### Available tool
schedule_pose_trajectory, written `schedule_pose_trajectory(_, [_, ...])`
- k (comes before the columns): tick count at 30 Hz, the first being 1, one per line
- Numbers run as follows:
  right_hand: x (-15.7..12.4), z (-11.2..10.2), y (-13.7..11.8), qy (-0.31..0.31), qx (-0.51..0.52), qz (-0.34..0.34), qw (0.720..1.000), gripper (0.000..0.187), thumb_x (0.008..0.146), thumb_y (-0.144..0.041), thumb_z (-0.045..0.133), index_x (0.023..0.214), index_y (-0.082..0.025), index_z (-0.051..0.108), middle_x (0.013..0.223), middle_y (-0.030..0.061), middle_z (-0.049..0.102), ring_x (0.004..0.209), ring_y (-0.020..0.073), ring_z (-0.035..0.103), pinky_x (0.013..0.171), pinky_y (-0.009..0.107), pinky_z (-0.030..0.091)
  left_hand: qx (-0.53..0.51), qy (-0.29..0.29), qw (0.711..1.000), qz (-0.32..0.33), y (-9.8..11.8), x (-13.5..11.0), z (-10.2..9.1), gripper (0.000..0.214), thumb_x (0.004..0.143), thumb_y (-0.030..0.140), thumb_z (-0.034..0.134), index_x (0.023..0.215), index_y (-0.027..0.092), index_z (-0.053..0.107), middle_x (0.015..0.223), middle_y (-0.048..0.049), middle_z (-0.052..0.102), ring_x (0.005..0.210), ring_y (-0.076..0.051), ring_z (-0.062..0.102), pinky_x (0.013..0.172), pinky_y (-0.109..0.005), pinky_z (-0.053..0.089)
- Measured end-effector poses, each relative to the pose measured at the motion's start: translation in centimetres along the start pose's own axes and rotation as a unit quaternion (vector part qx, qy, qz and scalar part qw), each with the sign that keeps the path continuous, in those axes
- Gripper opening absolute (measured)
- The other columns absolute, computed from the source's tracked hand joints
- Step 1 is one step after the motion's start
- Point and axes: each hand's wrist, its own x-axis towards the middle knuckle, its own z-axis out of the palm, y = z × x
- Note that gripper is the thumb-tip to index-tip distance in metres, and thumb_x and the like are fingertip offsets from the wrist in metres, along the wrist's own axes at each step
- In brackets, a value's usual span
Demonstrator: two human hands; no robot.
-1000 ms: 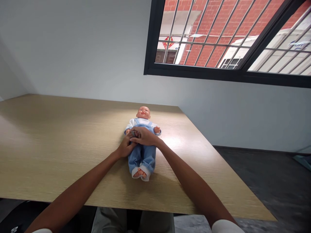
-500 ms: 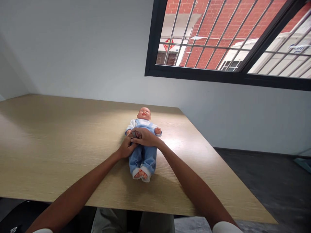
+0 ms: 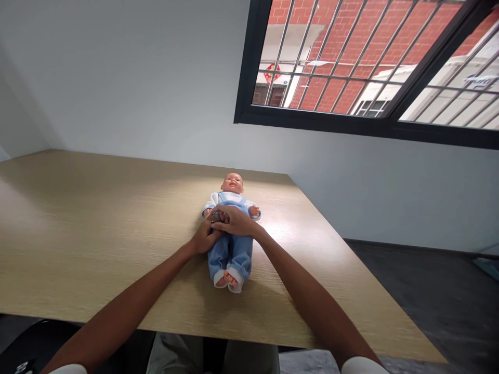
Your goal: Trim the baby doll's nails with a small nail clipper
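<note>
A baby doll [image 3: 232, 252] in a white top and blue overalls lies on its back on the wooden table, head away from me and feet toward me. My left hand [image 3: 204, 236] rests at the doll's waist on the left side, its fingers curled in under my other hand. Over the belly, my right hand [image 3: 236, 221] is closed, with thumb and fingers bent toward the left one. A small grey, shiny bit [image 3: 217, 216] shows between the fingers; I cannot tell what it is. Both sets of fingertips are partly hidden.
The light wooden table [image 3: 117, 234] has its right edge slanting toward the near right corner. Behind it stand a grey wall [image 3: 136, 78] and a barred, dark-framed window [image 3: 312, 117]. A black chair [image 3: 42, 343] is at the lower left, below the table's edge.
The view has shifted very slightly. Both hands stay together at the doll's waist, and the doll lies as before.
</note>
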Motion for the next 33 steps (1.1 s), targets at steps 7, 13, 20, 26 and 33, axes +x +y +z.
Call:
schedule_pose_trajectory(7, [0.01, -0.15, -0.31, 0.000, -0.001, 0.004, 1.000, 0.028, 0.085, -0.029, 0.070, 0.111, -0.019, 0.063, 0.073, -0.0037, 0.053, 0.066, 0.0130, 0.050, 0.065, 0.025, 0.041, 0.001, 0.001, 1.000, -0.001, -0.11, -0.05, -0.04, 0.017, 0.090, 0.030, 0.051, 0.088, 0.015, 0.060, 0.093, -0.0079, 0.064, 0.092, -0.025, 0.058, 0.089, -0.041, 0.046])
schedule_pose_trajectory(13, [0.03, -0.18, -0.39, -0.001, -0.004, 0.002, 1.000, 0.028, 0.085, -0.029, 0.069, 0.111, -0.019, 0.063, 0.073, -0.0033, 0.054, 0.066, 0.0133, 0.050, 0.066, 0.026, 0.041, 0.001, 0.000, 1.000, 0.001, -0.08, -0.01, -0.04, 0.016, 0.089, 0.028, 0.051, 0.086, 0.015, 0.059, 0.092, -0.0078, 0.065, 0.091, -0.025, 0.059, 0.090, -0.041, 0.047])
schedule_pose_trajectory(20, [0.06, -0.09, -0.19, -0.001, -0.004, 0.002, 1.000, 0.028, 0.085, -0.029, 0.070, 0.111, -0.019, 0.063, 0.072, -0.0043, 0.052, 0.065, 0.0125, 0.049, 0.064, 0.025, 0.040, 0.004, 0.003, 1.000, -0.007, -0.01, -0.08, -0.02, 0.017, 0.090, 0.029, 0.052, 0.086, 0.014, 0.060, 0.091, -0.0081, 0.064, 0.090, -0.025, 0.059, 0.087, -0.041, 0.047])
schedule_pose_trajectory(26, [0.02, -0.08, -0.23, -0.003, -0.003, 0.003, 1.000, 0.027, 0.085, -0.028, 0.070, 0.110, -0.020, 0.063, 0.071, -0.0048, 0.050, 0.064, 0.0120, 0.048, 0.063, 0.025, 0.039, 0.003, 0.002, 1.000, -0.011, 0.08, -0.01, -0.05, 0.019, 0.090, 0.032, 0.052, 0.089, 0.015, 0.061, 0.097, -0.0089, 0.066, 0.095, -0.026, 0.059, 0.092, -0.041, 0.047])
schedule_pose_trajectory(33, [0.03, -0.09, -0.28, -0.002, -0.003, 0.005, 1.000, 0.028, 0.086, -0.029, 0.070, 0.111, -0.020, 0.063, 0.073, -0.0039, 0.053, 0.066, 0.0128, 0.049, 0.065, 0.026, 0.040, 0.002, 0.004, 1.000, -0.013, -0.08, -0.06, 0.00, 0.021, 0.091, 0.034, 0.052, 0.089, 0.015, 0.062, 0.097, -0.0092, 0.066, 0.096, -0.026, 0.060, 0.094, -0.043, 0.047])
